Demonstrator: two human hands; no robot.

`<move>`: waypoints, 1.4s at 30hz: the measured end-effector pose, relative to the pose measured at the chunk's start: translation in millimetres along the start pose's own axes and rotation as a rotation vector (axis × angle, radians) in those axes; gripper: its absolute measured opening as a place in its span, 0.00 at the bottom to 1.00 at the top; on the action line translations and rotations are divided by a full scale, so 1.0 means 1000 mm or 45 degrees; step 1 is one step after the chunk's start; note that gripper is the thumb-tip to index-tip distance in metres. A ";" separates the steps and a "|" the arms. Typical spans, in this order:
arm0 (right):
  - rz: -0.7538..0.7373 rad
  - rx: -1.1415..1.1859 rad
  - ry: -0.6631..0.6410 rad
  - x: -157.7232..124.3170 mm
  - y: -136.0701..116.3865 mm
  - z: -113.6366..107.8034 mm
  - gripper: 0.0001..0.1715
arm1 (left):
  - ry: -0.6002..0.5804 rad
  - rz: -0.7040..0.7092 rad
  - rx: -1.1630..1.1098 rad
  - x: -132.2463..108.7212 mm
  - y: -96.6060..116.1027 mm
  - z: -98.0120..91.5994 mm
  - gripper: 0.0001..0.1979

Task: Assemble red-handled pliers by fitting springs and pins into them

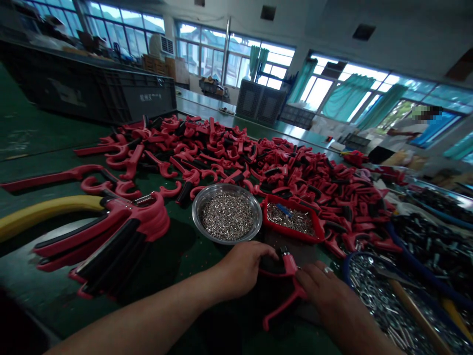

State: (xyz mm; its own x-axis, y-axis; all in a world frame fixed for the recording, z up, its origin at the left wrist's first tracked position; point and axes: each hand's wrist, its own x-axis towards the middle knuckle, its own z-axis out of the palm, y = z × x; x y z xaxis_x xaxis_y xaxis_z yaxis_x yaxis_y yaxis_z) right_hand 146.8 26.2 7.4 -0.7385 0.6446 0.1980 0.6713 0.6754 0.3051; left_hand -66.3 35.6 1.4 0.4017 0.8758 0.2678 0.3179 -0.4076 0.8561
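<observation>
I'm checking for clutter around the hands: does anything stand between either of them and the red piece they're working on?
Nothing visible does. The right hand touches the red piece; the left hand is close against it, its grip partly hidden. The round bowl and red tray sit beyond, not between.

Through my remote view I see a pinkish-red and black clamp (290, 266) and, behind it, a pile of red and black parts (229, 158) on a dark green counter (55, 133). I make out a silver bowl (227, 241) of silvery pins (227, 214), a bright red tray (318, 228), a yellow handle (48, 208), teal curtains (349, 96), and a dark grey crate (121, 98) with pale lettering (150, 97).
</observation>
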 end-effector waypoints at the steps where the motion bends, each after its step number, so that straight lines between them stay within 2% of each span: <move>1: 0.039 0.074 0.044 -0.003 0.001 0.002 0.20 | -0.005 -0.009 -0.007 0.000 0.000 0.000 0.19; 7: 0.250 0.374 0.285 -0.017 0.004 0.010 0.11 | -0.025 -0.092 -0.035 0.000 0.000 -0.001 0.19; 10: 0.368 0.439 0.344 -0.020 0.004 0.013 0.10 | -0.026 -0.097 -0.040 0.001 0.000 -0.001 0.19; 13: 0.395 0.459 0.363 -0.021 0.003 0.014 0.11 | -0.018 -0.099 -0.045 0.001 0.001 0.000 0.18; 18: 0.333 0.408 0.414 -0.018 0.000 0.017 0.10 | -0.012 -0.082 -0.043 0.001 0.001 0.000 0.19; 25: 0.182 0.192 0.306 -0.016 -0.003 0.012 0.12 | -0.013 -0.083 -0.015 0.000 -0.001 0.000 0.20; 29: 0.071 0.022 0.287 -0.010 -0.005 0.004 0.15 | 0.051 -0.058 -0.072 -0.001 0.003 0.002 0.19; 32: 0.052 0.089 0.319 -0.016 -0.002 0.002 0.16 | 0.055 -0.189 -0.424 0.000 0.011 0.000 0.16; 35: 0.123 0.267 0.303 -0.028 0.002 0.004 0.17 | -0.023 -0.450 -1.140 0.003 0.021 -0.004 0.14; 37: 0.232 0.382 0.312 -0.032 0.003 0.005 0.17 | -0.061 -0.562 -1.542 0.007 0.027 -0.004 0.16; 39: 0.370 0.512 0.390 -0.028 0.001 0.001 0.17 | -0.103 -0.609 -1.760 0.010 0.032 -0.002 0.21; 42: 0.437 0.708 0.503 -0.010 -0.006 -0.011 0.13 | -0.154 -0.624 -1.821 0.015 0.039 0.006 0.29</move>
State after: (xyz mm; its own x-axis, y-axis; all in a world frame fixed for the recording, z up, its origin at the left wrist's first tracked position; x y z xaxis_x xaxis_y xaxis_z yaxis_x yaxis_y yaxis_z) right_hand 149.3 12.0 13.9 -0.3797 0.7456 0.5477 0.7229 0.6085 -0.3272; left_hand -43.1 31.9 36.0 0.5955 0.7914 -0.1381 -0.6105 0.5576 0.5625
